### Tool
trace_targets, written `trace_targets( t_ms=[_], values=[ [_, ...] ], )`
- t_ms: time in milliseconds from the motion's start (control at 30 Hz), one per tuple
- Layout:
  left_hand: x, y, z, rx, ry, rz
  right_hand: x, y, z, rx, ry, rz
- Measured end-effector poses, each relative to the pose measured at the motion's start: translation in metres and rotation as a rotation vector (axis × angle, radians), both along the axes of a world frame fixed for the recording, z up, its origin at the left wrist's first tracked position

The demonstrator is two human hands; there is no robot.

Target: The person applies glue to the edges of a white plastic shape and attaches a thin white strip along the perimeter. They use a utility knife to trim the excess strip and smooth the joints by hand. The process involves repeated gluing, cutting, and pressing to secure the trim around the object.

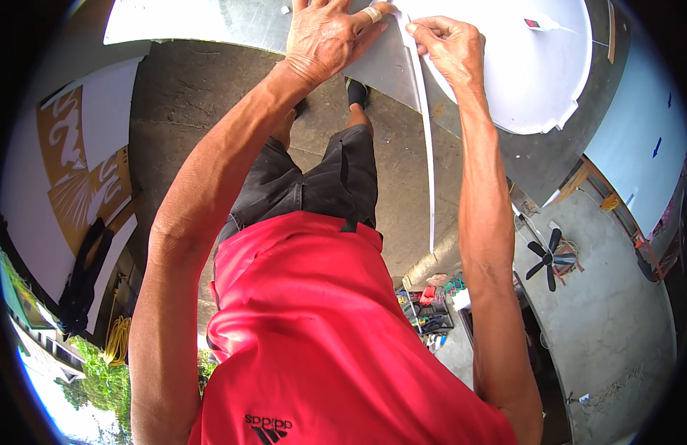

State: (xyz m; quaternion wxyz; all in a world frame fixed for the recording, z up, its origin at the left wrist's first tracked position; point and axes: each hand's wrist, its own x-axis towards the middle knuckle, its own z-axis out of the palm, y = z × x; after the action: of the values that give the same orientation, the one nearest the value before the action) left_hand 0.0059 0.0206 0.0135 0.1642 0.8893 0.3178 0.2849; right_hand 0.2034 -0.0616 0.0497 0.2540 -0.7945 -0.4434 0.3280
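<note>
A long, narrow white strip [425,133] runs from the top of the view over the table edge and hangs down toward the floor. My right hand [455,55] pinches it between thumb and fingertips near its upper part. My left hand [325,33] lies on the grey tabletop [384,70] to the left of the strip, its fingers stretched out and partly cut off by the upper edge. A pale band [372,14] wraps one of its fingers, whose tip is near the strip. Beside my right hand is a large white rounded panel [544,81].
A small red-and-white item [533,24] lies on the rounded panel. White sheet material [188,22] covers the table's left part. Brown-and-white decorated panels [65,119] stand at left, near a yellow cord coil [119,340]. Behind are tools [432,319] and a black-bladed fan [550,259].
</note>
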Motion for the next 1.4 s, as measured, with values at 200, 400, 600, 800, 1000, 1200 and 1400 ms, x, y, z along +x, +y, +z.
trace_targets(
  t_ms=[200, 400, 600, 800, 1000, 1200, 1400],
  values=[
    [0.0005, 0.0006, 0.0004, -0.007, -0.003, 0.002, 0.0011, -0.0014, -0.0011, 0.003, 0.000, 0.004],
    [-0.0001, -0.0012, 0.0008, -0.017, -0.017, 0.003, 0.0007, -0.0003, -0.0012, -0.025, 0.018, -0.019],
    [-0.0009, -0.0002, -0.0006, -0.036, 0.005, -0.010, 0.0007, -0.0010, -0.0033, 0.002, 0.044, -0.014],
    [-0.0028, -0.0007, 0.0021, -0.053, -0.009, -0.021, 0.0040, -0.0008, -0.0054, 0.000, 0.077, -0.004],
    [-0.0028, -0.0002, 0.0025, -0.057, -0.020, -0.021, 0.0013, 0.0007, -0.0018, -0.016, 0.060, -0.011],
    [0.0000, -0.0007, 0.0011, -0.039, -0.015, -0.010, 0.0031, -0.0006, -0.0027, -0.017, 0.050, -0.006],
    [-0.0023, -0.0005, 0.0038, -0.063, -0.007, -0.027, 0.0061, 0.0041, -0.0004, -0.057, 0.081, -0.003]
  ],
)
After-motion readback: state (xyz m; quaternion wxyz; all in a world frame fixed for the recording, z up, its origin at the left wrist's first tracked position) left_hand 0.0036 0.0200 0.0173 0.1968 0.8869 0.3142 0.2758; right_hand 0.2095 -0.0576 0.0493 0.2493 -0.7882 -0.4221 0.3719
